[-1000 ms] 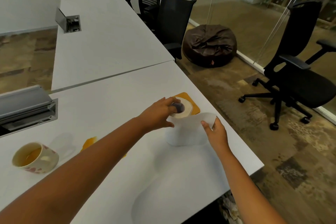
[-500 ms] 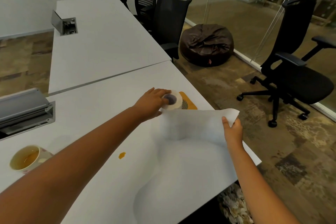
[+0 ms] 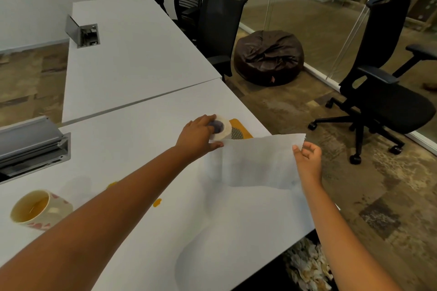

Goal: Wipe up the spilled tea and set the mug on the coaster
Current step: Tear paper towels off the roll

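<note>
Two jobs remain undone: the tea spill (image 3: 157,202) lies unwiped mid-worktop, and the mug (image 3: 39,211) stands near left, well apart from the coaster (image 3: 240,128) far right. The left hand (image 3: 198,135) grasps the roll (image 3: 221,129); the right hand (image 3: 307,156) pinches the drawn-out sheet (image 3: 256,160), not yet torn.

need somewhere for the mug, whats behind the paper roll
An orange coaster lies just behind the paper roll. The roll hides its near edge, so whether they touch can't be seen.
</note>
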`<move>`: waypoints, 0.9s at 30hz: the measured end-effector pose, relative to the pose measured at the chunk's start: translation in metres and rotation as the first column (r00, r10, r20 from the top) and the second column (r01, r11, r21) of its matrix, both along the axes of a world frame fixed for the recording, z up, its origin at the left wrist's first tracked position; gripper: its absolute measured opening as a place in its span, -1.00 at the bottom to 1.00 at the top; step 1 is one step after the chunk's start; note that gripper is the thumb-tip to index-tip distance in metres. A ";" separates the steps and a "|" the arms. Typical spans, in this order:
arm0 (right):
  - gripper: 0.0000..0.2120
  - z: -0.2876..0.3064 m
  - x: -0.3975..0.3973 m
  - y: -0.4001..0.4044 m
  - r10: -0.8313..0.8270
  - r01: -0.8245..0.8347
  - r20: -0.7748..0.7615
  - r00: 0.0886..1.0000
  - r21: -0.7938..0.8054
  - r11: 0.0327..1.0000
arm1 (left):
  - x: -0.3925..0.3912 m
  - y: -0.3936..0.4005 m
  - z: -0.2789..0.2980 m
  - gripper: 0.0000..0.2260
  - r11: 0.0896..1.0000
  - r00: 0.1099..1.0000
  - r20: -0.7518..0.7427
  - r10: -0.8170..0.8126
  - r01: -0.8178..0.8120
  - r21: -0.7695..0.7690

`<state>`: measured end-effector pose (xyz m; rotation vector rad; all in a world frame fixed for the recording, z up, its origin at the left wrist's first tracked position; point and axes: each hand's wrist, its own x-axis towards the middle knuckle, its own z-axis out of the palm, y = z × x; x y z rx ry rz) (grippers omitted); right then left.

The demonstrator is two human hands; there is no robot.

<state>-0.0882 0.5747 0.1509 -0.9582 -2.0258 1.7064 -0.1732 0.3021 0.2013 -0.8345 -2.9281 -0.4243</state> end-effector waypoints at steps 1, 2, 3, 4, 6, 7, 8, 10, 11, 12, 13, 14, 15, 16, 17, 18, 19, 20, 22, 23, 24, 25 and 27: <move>-0.56 0.003 0.000 -0.002 -0.008 0.009 -0.027 1.000 0.025 1.000 | 0.000 0.000 0.000 -0.53 1.000 1.000 0.004 0.001 -0.001 0.000; -0.53 0.007 0.000 -0.005 -0.023 0.031 -0.075 0.997 0.105 0.994 | 0.000 0.000 0.000 -0.53 1.000 1.000 0.007 0.002 -0.002 -0.001; -0.54 0.012 0.000 -0.010 -0.031 0.065 -0.151 0.988 0.227 0.972 | 0.000 0.000 0.000 -0.53 1.000 1.000 0.008 0.005 -0.005 0.001; -0.56 0.017 -0.001 -0.015 -0.010 0.097 -0.242 0.970 0.353 0.931 | 0.000 0.001 0.000 -0.54 1.000 1.000 0.009 0.010 -0.010 0.004; -0.65 0.029 -0.005 -0.031 0.127 0.088 -0.355 0.926 0.530 0.843 | 0.000 0.002 0.000 -0.54 0.999 1.000 0.008 0.029 -0.029 0.018; -0.69 0.034 -0.007 -0.041 0.226 0.024 -0.344 0.911 0.592 0.805 | 0.000 0.003 -0.001 -0.54 0.999 0.999 0.007 0.041 -0.041 0.028; -0.72 0.038 -0.009 -0.051 0.329 -0.063 -0.298 0.896 0.648 0.759 | 0.000 0.004 -0.001 -0.55 0.998 0.999 0.006 0.050 -0.050 0.037; -0.70 0.042 -0.014 -0.069 0.495 -0.247 -0.160 0.854 0.712 0.657 | 0.000 0.005 -0.002 -0.55 0.997 0.998 0.001 0.057 -0.057 0.048; -0.66 0.042 -0.017 -0.076 0.547 -0.341 -0.076 0.834 0.708 0.618 | 0.000 0.004 -0.002 -0.54 0.997 0.998 -0.001 0.060 -0.060 0.051; -0.62 0.042 -0.020 -0.082 0.579 -0.431 0.015 0.815 0.684 0.589 | 0.000 0.004 -0.003 -0.54 0.996 0.998 0.000 0.064 -0.064 0.054; -0.59 0.041 -0.023 -0.085 0.592 -0.500 0.101 0.799 0.659 0.562 | 0.000 0.003 -0.003 -0.53 0.996 0.998 0.001 0.068 -0.068 0.059; -0.59 0.040 -0.026 -0.087 0.593 -0.542 0.170 0.787 0.648 0.534 | -0.001 0.003 -0.004 -0.53 0.995 0.997 0.003 0.071 -0.071 0.068; -0.63 0.038 -0.029 -0.086 0.589 -0.559 0.209 0.781 0.654 0.510 | -0.001 0.002 -0.004 -0.53 0.995 0.998 0.002 0.069 -0.069 0.077; -0.69 0.037 -0.031 -0.085 0.584 -0.555 0.216 0.783 0.666 0.498 | -0.001 0.001 -0.003 -0.53 0.995 0.998 0.003 0.063 -0.063 0.080; -0.75 0.035 -0.033 -0.082 0.579 -0.542 0.204 0.789 0.674 0.502 | -0.002 -0.001 -0.003 -0.53 0.996 0.999 0.008 0.052 -0.052 0.077; -0.79 0.033 -0.034 -0.080 0.574 -0.533 0.194 0.796 0.673 0.513 | -0.003 -0.002 -0.002 -0.53 0.997 0.999 0.018 0.039 -0.040 0.066; -0.81 0.031 -0.033 -0.078 0.570 -0.533 0.191 0.799 0.664 0.525 | -0.003 -0.004 -0.001 -0.53 0.998 0.999 0.031 0.024 -0.026 0.051; -0.82 0.028 -0.033 -0.076 0.569 -0.538 0.193 0.800 0.651 0.536 | -0.003 -0.006 -0.001 -0.52 0.999 0.999 0.045 0.009 -0.011 0.034; -0.80 0.023 -0.031 -0.074 0.566 -0.550 0.201 0.800 0.621 0.558 | -0.002 -0.009 -0.001 -0.49 1.000 0.998 0.063 -0.012 0.011 0.003; -0.80 0.021 -0.030 -0.072 0.563 -0.552 0.200 0.802 0.609 0.570 | -0.002 -0.010 -0.001 -0.48 1.000 0.998 0.065 -0.018 0.018 -0.007; -0.81 0.019 -0.029 -0.071 0.560 -0.548 0.192 0.806 0.599 0.583 | -0.003 -0.010 -0.001 -0.48 1.000 0.998 0.063 -0.023 0.024 -0.012; -0.82 0.017 -0.029 -0.070 0.558 -0.542 0.179 0.810 0.589 0.599 | -0.003 -0.009 -0.001 -0.47 1.000 0.998 0.057 -0.028 0.029 -0.011; -0.83 0.016 -0.030 -0.067 0.550 -0.528 0.156 0.821 0.576 0.624 | -0.003 -0.007 -0.002 -0.47 0.999 0.998 0.056 -0.034 0.034 -0.001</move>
